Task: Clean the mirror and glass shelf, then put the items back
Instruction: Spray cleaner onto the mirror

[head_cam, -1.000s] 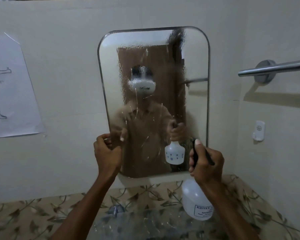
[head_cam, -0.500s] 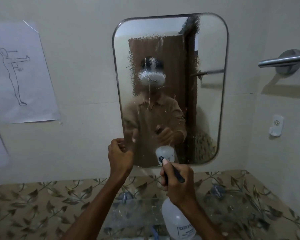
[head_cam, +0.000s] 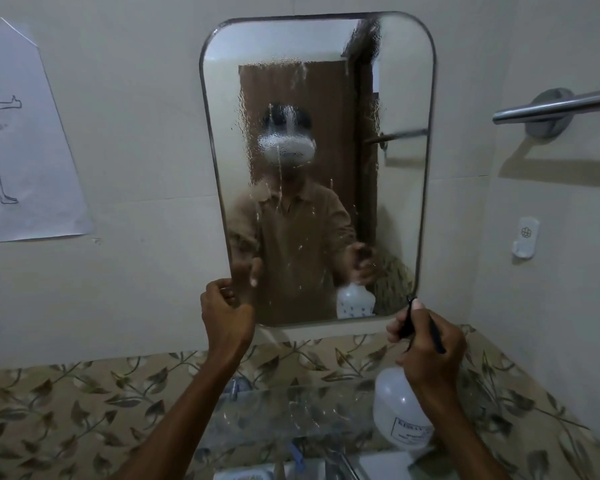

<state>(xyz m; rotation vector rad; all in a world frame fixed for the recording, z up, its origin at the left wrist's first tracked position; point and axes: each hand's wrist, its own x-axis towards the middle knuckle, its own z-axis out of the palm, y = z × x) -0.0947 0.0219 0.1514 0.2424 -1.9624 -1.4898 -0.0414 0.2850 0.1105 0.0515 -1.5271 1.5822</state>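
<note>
The mirror (head_cam: 317, 168) hangs on the wall, wet with spray that runs down toward the glass shelf (head_cam: 291, 417) below it. The right hand (head_cam: 426, 344) grips the spray bottle (head_cam: 400, 417) by its trigger; the left hand (head_cam: 227, 317) pinches the mirror's lower-left edge, seemingly steadying it. Drips could pool on the shelf, and tugging that edge could shift the mirror. The towel bar (head_cam: 555, 107) crowds the right side; the left wall is freer.

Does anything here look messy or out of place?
Only the mirror: droplets cover it and streaks run down the glass, blurring the reflection. That is fresh spray from the spray bottle held in the right hand, not damage.
</note>
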